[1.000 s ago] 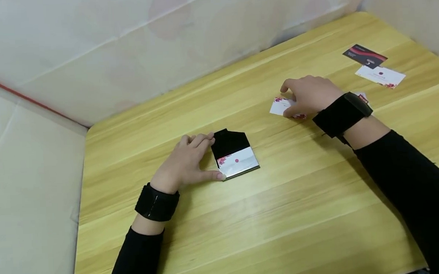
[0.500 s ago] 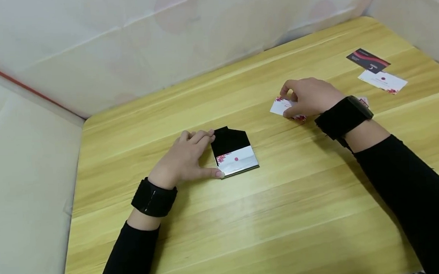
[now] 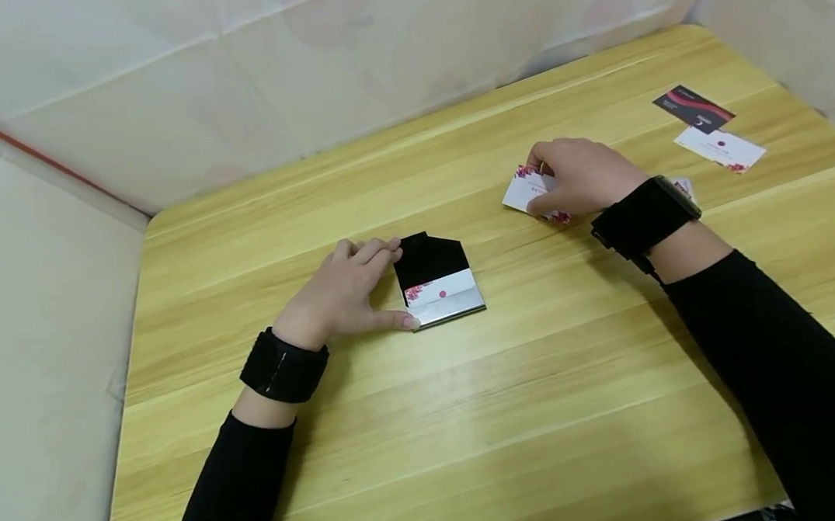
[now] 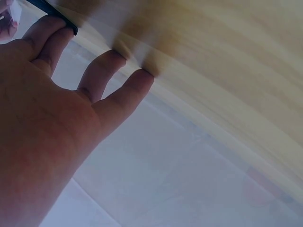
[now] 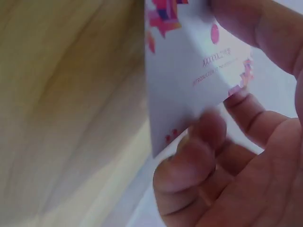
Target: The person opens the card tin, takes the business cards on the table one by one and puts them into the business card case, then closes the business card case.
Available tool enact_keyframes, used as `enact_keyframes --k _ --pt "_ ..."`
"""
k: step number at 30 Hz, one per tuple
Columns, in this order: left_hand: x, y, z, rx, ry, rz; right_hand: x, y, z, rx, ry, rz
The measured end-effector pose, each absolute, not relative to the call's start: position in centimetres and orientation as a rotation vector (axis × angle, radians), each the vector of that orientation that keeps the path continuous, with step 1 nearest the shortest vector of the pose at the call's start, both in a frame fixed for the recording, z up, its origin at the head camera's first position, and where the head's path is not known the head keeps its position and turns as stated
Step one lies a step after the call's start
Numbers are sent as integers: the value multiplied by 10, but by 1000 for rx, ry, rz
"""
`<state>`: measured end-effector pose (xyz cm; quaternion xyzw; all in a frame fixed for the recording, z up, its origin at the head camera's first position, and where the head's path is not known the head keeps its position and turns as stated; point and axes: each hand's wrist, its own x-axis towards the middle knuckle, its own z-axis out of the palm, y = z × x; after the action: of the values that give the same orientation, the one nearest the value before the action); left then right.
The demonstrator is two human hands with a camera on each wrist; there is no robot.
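An opened business card holder (image 3: pixel 430 261) with a black inside and silvery front lies on the table, and a white business card with pink flowers (image 3: pixel 429 291) sits in it. My left hand (image 3: pixel 338 291) holds the holder's left side, thumb at the near corner and fingertips at the far one. The left wrist view catches only the holder's dark edge (image 4: pixel 61 19) beside the fingertips. My right hand (image 3: pixel 585 177) pinches another white flowered business card (image 3: pixel 519 190) by its edges, tilted up from the wood. Its printed face (image 5: pixel 180 71) shows in the right wrist view.
At the far right, a dark card with a red wave (image 3: pixel 694 108) overlaps a white flowered card (image 3: pixel 724 151). Another card (image 3: pixel 684 188) is partly hidden behind the right wristband. Pale sheeting (image 3: pixel 312 86) stands along the table's (image 3: pixel 466 414) back and left edges.
The right fingers have closed on the white business card and tilted it up from the table. My left hand keeps its place on the card holder; the view has shifted slightly.
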<state>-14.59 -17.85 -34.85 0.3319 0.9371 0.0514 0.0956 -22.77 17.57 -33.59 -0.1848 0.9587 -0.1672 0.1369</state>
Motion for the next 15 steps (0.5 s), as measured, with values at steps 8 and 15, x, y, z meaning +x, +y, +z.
enact_keyframes --k 8,15 --pt "-147 -175 -349 996 2772 172 -220 170 -331 -718 2864 -594" --pt "-147 -172 -349 1006 2779 191 -213 163 -328 -798 2924 -718"
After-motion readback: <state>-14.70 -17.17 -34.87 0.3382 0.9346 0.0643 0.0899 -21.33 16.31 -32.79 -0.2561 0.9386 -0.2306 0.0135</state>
